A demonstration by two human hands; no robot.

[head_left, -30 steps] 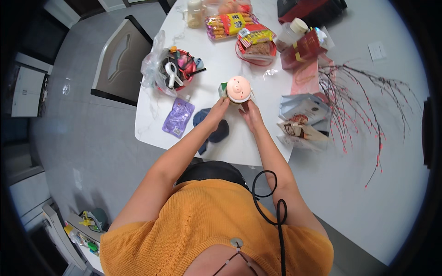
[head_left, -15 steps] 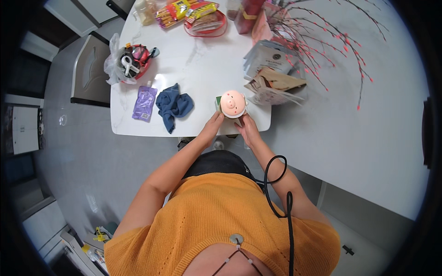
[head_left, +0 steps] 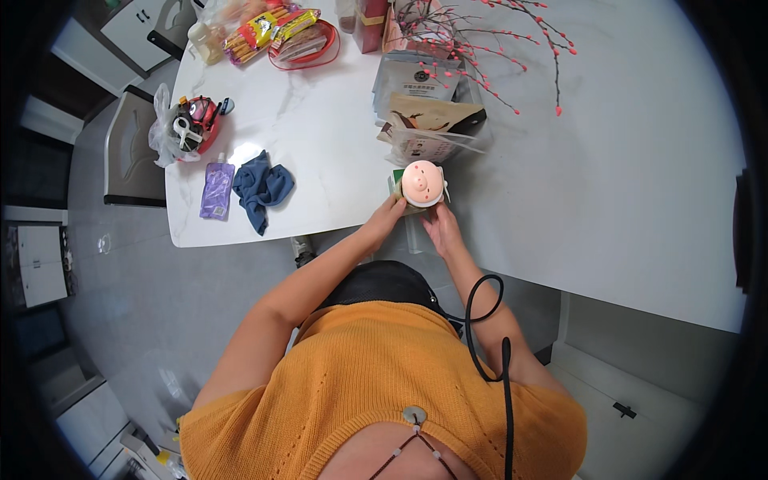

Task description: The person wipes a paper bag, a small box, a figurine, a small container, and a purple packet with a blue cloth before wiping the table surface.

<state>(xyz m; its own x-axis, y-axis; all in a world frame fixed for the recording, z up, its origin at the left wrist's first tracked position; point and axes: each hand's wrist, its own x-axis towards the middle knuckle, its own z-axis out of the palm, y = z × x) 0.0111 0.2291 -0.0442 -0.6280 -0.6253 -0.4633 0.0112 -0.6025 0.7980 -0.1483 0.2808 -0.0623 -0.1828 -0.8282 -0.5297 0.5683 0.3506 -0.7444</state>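
A round, pale pink pig-faced object (head_left: 422, 183) with a white rim is in front of me, at the near right corner of the white table. My left hand (head_left: 386, 216) grips its lower left side, thumb near the rim. From the lower right, my right hand (head_left: 443, 230) supports it, with fingers partly hidden beneath. A green and pale box-like piece (head_left: 396, 181) shows behind the pig face on the left; whether the two are joined I cannot tell.
A purple pouch (head_left: 217, 191) and a crumpled blue cloth (head_left: 262, 189) lie on the marble-patterned table (head_left: 320, 120) to the left. Snack packs (head_left: 264, 32) and a red-rimmed basket (head_left: 308, 48) sit farther back. Standing bags (head_left: 432, 116) and red-budded branches (head_left: 552, 48) are beyond my hands. A black cable (head_left: 506, 400) hangs by my right arm.
The pig-faced object and both hands have shifted right past the table's near corner, closer to the standing bags. The whole view has swung right, so the tabletop things appear farther left.
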